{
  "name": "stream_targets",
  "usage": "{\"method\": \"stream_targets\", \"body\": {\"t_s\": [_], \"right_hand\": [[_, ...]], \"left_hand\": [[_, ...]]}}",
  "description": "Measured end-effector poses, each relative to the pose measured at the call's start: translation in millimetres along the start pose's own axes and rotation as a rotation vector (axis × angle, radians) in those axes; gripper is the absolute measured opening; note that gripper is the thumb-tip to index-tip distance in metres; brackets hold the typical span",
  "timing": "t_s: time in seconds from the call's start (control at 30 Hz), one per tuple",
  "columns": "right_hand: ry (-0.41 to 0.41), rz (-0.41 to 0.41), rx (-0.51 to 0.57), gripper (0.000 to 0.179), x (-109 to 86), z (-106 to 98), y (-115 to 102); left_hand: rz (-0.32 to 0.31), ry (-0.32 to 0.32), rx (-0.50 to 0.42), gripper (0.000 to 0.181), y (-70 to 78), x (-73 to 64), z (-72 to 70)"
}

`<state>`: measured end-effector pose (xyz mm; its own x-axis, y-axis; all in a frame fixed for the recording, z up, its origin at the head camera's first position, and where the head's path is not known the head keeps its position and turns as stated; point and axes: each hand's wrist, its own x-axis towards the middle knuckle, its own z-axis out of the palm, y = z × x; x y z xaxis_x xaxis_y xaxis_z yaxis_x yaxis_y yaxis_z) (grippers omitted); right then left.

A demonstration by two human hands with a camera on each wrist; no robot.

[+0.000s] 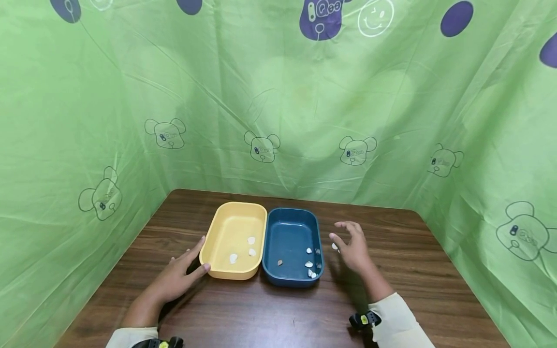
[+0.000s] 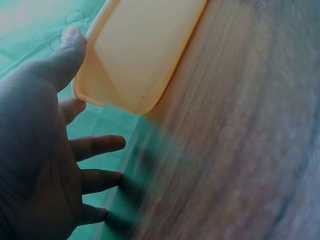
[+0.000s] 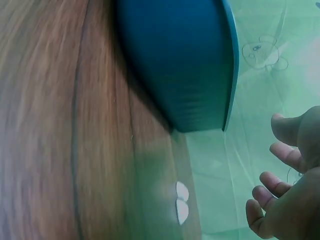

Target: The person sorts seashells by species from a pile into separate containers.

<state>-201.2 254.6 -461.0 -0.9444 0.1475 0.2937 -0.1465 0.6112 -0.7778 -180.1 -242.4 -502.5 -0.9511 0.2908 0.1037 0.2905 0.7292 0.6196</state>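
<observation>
My left hand (image 1: 178, 279) is at the left side of a yellow rectangular tray (image 1: 211, 227), its straight thumb and index finger touching the rim. Three white shells (image 1: 233, 258) lie inside that tray. Against its right side stands a dark blue tray (image 1: 289, 237), holding several small pale shells (image 1: 308, 264) toward its right and a brownish shell (image 1: 280, 262). To the right of the blue tray, my right hand (image 1: 356, 249) hovers with fingers spread and nothing between them. Two white shells (image 3: 182, 191) lie on the table close by, partly covered by this hand in the head view.
Both trays stand on a dark brown wooden table (image 1: 278, 319). Green fabric curtains (image 1: 304, 106) with printed bear faces hang behind the table and along both sides. Each wrist wears a black strap (image 1: 364, 319).
</observation>
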Motion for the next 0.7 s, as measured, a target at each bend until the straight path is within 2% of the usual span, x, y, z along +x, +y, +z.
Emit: {"method": "stream_targets", "body": {"t_s": [0.5, 0.7], "right_hand": [[-0.007, 0.042, -0.069, 0.036, -4.6, -13, 35], [-0.027, 0.1, -0.066, 0.036, -5.1, -15, 48]], "left_hand": [[0.004, 0.008, 0.004, 0.079, -0.6, -0.1, 0.0], [0.007, 0.007, 0.011, 0.079, -0.8, 0.0, -0.4]]}}
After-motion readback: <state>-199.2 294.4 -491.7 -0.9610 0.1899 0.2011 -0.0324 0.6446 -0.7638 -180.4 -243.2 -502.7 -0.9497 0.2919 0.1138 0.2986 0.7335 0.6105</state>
